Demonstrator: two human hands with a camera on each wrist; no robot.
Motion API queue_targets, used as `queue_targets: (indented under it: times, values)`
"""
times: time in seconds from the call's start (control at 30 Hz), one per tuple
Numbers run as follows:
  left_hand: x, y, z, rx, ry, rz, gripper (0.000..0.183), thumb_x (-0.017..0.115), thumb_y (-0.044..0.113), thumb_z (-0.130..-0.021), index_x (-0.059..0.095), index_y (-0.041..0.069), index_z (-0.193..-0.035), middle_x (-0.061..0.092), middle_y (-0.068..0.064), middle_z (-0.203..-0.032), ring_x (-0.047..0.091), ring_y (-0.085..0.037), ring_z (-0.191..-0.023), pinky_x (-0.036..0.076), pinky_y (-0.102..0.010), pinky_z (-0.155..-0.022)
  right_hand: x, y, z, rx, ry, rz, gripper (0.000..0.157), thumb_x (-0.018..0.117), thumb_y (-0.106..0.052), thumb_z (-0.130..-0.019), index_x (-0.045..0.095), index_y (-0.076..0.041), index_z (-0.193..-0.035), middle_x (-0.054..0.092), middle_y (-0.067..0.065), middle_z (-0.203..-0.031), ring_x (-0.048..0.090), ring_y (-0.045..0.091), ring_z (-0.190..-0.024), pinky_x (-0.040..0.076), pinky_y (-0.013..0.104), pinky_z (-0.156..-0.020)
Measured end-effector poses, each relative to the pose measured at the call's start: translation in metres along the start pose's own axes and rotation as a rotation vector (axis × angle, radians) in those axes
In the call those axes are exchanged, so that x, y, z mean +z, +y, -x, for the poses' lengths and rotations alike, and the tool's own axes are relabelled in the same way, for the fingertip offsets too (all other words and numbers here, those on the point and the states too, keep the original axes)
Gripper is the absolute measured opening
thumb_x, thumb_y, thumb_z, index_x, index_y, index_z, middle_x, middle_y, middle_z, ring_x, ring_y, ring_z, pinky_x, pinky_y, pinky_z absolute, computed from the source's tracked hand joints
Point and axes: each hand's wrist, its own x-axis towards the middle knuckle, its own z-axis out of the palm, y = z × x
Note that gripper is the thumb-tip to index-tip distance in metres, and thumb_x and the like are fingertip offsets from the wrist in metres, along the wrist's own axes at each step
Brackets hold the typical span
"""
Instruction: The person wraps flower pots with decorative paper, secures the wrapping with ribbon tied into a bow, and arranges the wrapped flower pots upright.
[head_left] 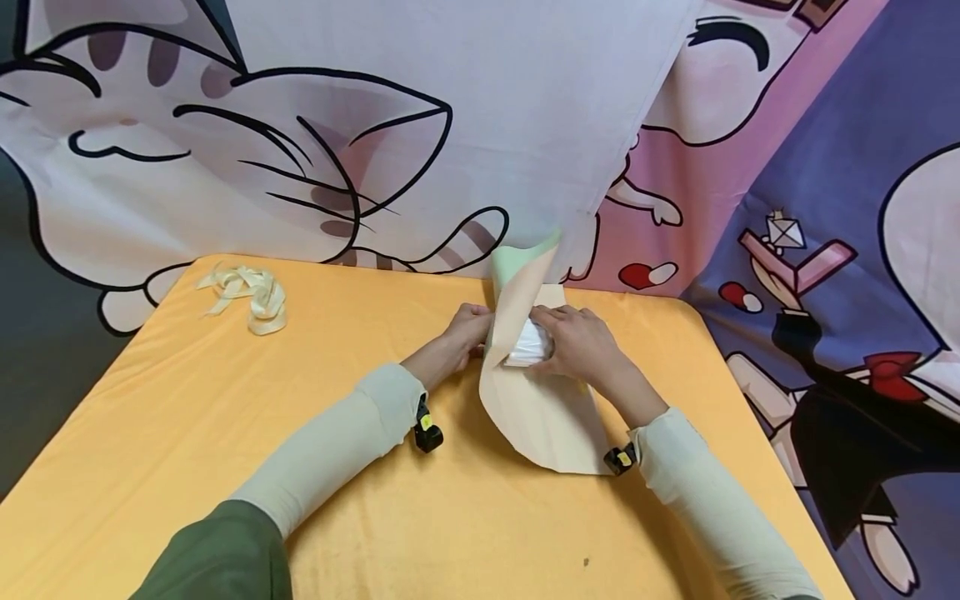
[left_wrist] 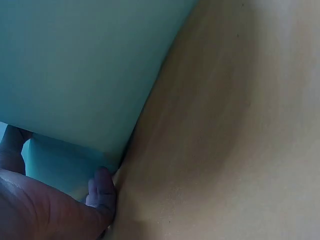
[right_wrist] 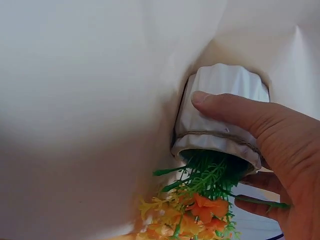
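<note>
A sheet of wrapping paper (head_left: 543, 421), cream on one face and green on the other, lies partly on the table, its left side folded up and over. On it is a white ribbed flower pot (right_wrist: 220, 115) tied with twine, holding artificial orange and yellow flowers (right_wrist: 200, 215). My right hand (head_left: 581, 342) grips the pot from the right, thumb along its side. At the folded left side, my left hand (head_left: 459, 337) holds the paper with curled fingers. In the left wrist view, the green face (left_wrist: 85, 65) partly hides that hand's thumb.
A pale ribbon (head_left: 258, 300) lies in loose loops toward the far left of the yellow-covered table (head_left: 375, 500). Printed cartoon cloths (head_left: 525, 108) hang behind and to the right of the table. Each wrist carries a small black camera.
</note>
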Motion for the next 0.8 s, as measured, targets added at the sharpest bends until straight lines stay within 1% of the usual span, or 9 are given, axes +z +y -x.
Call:
queue_targets:
  times: [0.13,0.2,0.3,0.37,0.47,0.53,0.6,0.7,0.8]
  values:
    - [0.003,-0.002,-0.001,0.003,0.006,-0.002,0.031,0.069,0.017,-0.100,0.050,0.008,-0.123,0.054,-0.004,-0.115,0.059,-0.010,-0.074,0.056,-0.024,-0.062,-0.012,0.009,0.007,0.014,-0.086,-0.221,0.107,0.104,-0.047,-0.080,0.053,-0.013,-0.167,0.058,0.016,-0.170,0.055,0.045,-0.156,0.041,0.072,-0.129]
    - [0.005,-0.003,0.000,0.000,0.007,-0.002,0.042,0.070,0.019,-0.100,0.046,0.007,-0.132,0.052,-0.005,-0.126,0.059,-0.012,-0.079,0.056,-0.024,-0.064,-0.020,0.018,0.012,0.032,-0.091,-0.369,0.080,0.100,-0.042,-0.087,0.066,-0.013,-0.153,0.056,0.017,-0.172,0.051,0.045,-0.159,0.040,0.071,-0.130]
    - [0.005,-0.003,0.001,0.006,0.004,-0.013,0.037,0.068,0.018,-0.100,0.048,0.007,-0.128,0.052,-0.006,-0.127,0.058,-0.012,-0.083,0.056,-0.024,-0.066,-0.030,0.032,0.017,0.066,-0.021,-0.483,0.031,0.081,-0.036,-0.106,0.077,-0.007,-0.119,0.060,0.019,-0.166,0.056,0.045,-0.153,0.050,0.067,-0.120]
    - [0.004,-0.002,0.002,0.011,0.003,-0.018,0.030,0.068,0.017,-0.099,0.047,0.010,-0.120,0.051,-0.005,-0.123,0.057,-0.012,-0.086,0.056,-0.024,-0.068,-0.035,0.038,0.017,0.070,0.027,-0.508,0.025,0.069,-0.028,-0.114,0.074,-0.005,-0.106,0.064,0.021,-0.161,0.062,0.044,-0.143,0.054,0.063,-0.110]
    - [0.004,-0.002,0.002,0.011,0.003,-0.021,0.033,0.068,0.017,-0.099,0.047,0.009,-0.124,0.050,-0.005,-0.126,0.057,-0.013,-0.092,0.056,-0.026,-0.074,-0.039,0.039,0.011,0.083,0.051,-0.467,0.028,0.060,-0.019,-0.118,0.068,0.000,-0.136,0.067,0.023,-0.154,0.066,0.045,-0.136,0.056,0.063,-0.111]
    - [0.004,-0.002,0.002,0.010,0.008,-0.022,0.040,0.068,0.018,-0.100,0.047,0.006,-0.132,0.051,-0.007,-0.131,0.058,-0.015,-0.096,0.056,-0.028,-0.076,-0.042,0.035,0.004,0.084,0.054,-0.456,0.046,0.058,-0.019,-0.118,0.052,-0.008,-0.162,0.072,0.024,-0.144,0.072,0.045,-0.120,0.060,0.062,-0.102]
    - [0.004,-0.002,0.002,0.007,0.007,-0.024,0.048,0.067,0.019,-0.101,0.045,0.003,-0.140,0.051,-0.009,-0.137,0.058,-0.017,-0.099,0.056,-0.029,-0.078,-0.046,0.027,-0.003,0.088,0.063,-0.469,0.063,0.056,-0.025,-0.120,0.033,-0.023,-0.178,0.079,0.022,-0.129,0.077,0.041,-0.108,0.063,0.061,-0.096]
    - [0.003,-0.002,0.002,0.009,0.002,-0.030,0.056,0.067,0.020,-0.101,0.044,-0.001,-0.148,0.052,-0.011,-0.142,0.058,-0.016,-0.099,0.056,-0.029,-0.077,-0.053,0.010,-0.017,0.079,0.050,-0.511,0.060,0.045,-0.043,-0.123,0.029,-0.036,-0.180,0.084,0.016,-0.108,0.078,0.034,-0.091,0.062,0.057,-0.089]
    - [0.001,0.000,0.001,0.001,-0.003,-0.029,0.061,0.070,0.023,-0.101,0.042,0.000,-0.151,0.052,-0.008,-0.136,0.060,-0.012,-0.089,0.057,-0.024,-0.070,-0.059,-0.003,-0.028,0.040,0.027,-0.534,0.056,0.033,-0.054,-0.123,0.051,-0.026,-0.169,0.084,0.013,-0.107,0.081,0.030,-0.095,0.063,0.054,-0.094]
